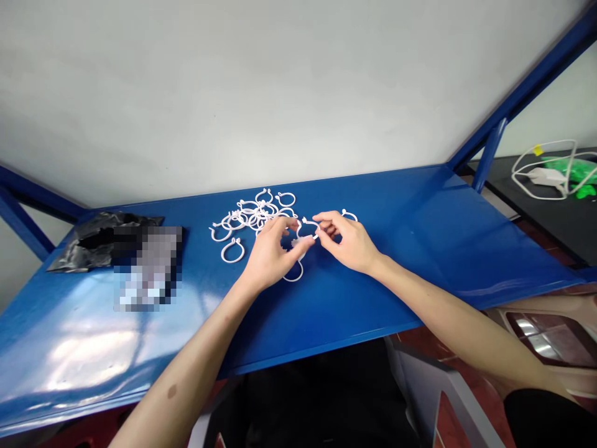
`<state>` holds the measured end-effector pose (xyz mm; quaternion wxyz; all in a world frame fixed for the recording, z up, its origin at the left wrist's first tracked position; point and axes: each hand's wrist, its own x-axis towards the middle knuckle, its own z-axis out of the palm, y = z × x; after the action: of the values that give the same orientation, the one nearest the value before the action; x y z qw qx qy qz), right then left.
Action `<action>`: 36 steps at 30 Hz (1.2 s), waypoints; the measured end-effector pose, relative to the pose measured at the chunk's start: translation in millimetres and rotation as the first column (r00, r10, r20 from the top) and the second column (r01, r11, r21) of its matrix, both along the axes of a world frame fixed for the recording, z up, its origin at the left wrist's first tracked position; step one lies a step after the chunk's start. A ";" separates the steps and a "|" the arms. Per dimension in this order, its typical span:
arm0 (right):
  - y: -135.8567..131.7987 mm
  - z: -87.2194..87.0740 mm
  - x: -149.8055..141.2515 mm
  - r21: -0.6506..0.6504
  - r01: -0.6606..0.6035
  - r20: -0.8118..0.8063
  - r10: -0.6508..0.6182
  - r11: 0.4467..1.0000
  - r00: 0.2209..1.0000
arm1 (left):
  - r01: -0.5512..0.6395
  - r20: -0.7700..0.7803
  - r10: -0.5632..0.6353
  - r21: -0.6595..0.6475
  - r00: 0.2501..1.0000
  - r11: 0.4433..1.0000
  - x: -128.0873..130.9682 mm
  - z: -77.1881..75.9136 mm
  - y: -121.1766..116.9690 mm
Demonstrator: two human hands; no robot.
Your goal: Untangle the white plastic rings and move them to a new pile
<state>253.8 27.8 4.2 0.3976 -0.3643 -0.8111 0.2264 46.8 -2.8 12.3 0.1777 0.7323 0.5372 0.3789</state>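
A white curtain ring [316, 231], open at its knobbed ends, is held up between my two hands. The thumb and fingers of my left hand [269, 252] pinch its left side. On its other side, the fingertips of my right hand [351, 244] grip the rim. Another white ring [293, 280] lies below my left hand, partly covered by it. Behind my left hand is a loose pile of several similar rings [254, 214]. A single ring [232, 251] lies in front of the pile, and one more ring [349, 214] shows beyond my right hand.
Everything lies on a blue metal table [420, 218] against a pale wall. At the left are a crumpled black plastic bag [88, 239] and a blurred-out flat object [156, 261]. A dark surface at the right holds a white cable [543, 171] and green plastic [573, 171].
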 end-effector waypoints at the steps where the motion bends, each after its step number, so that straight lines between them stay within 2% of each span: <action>1: 0.7 0.2 0.3 0.010 0.011 0.002 -0.011 1.000 1.000 | 0.024 -0.083 -0.021 0.029 0.996 0.999 1.0 -2.2 -0.9; 3: 1.6 1.3 0.7 0.029 0.014 0.009 -0.014 0.999 1.000 | 0.042 -0.218 -0.027 0.061 0.975 0.997 3.3 -6.7 -2.2; 5: 2.1 2.9 0.9 0.048 0.012 0.024 -0.013 0.999 1.000 | 0.032 -0.270 -0.010 0.076 0.963 0.997 4.7 -10.8 -2.3; 11: 4.3 5.0 3.3 0.107 0.041 0.103 -0.052 0.993 0.993 | 0.047 -0.266 -0.015 0.114 0.964 0.992 0.9 -12.1 1.3; 18: 4.0 2.6 4.2 0.054 0.014 0.126 -0.021 0.998 0.992 | 0.020 -0.305 0.026 0.147 0.952 0.989 -4.2 -10.9 4.7; 23: 4.0 3.0 4.4 0.046 0.021 0.141 -0.027 0.999 0.990 | 0.014 -0.358 0.069 0.223 0.931 0.975 -8.8 -9.3 5.4; 31: 9.3 0.0 3.3 -0.006 0.178 0.110 -0.176 0.984 0.978 | 0.015 -0.344 0.083 0.272 0.935 0.962 -12.4 -4.9 5.9; 36: 15.4 2.5 9.6 -0.015 0.230 0.013 -0.229 0.973 0.973 | 0.015 -0.362 0.096 0.291 0.927 0.957 -18.4 -6.4 8.8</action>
<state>263.4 43.3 6.8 0.4134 -0.4601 -0.7640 0.1837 28.4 6.0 5.9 -0.0440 0.7973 0.5153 0.3110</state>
